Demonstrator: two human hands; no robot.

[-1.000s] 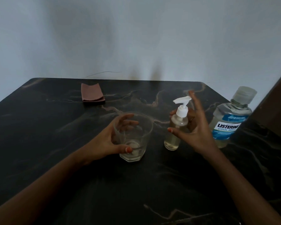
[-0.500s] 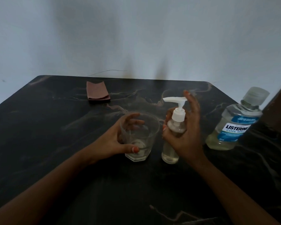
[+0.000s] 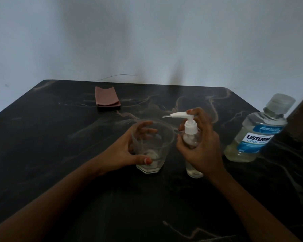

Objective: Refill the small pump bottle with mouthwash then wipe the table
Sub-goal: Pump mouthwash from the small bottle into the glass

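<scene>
Both hands are closed on things near the middle of the table (image 3: pixel 59 140). The left hand (image 3: pixel 124 152) is wrapped round a clear drinking glass (image 3: pixel 164 144), with the thumb laid across the near side low down and the fingers seen through the glass on its far side. The glass is set upright on the table. The right hand (image 3: pixel 201 149) is clasped round the small pump bottle (image 3: pixel 193 171), which is stood just beside the glass on its right; one fingertip is laid on the white pump head (image 3: pixel 180 114), whose spout is pointed left over the glass rim. A little pale liquid is seen in the bottle's bottom. A capped mouthwash bottle (image 3: pixel 255 138), partly filled with pale liquid, is placed at the right edge. A folded brown cloth (image 3: pixel 107 99) is laid near the far edge, towards the left corner.
</scene>
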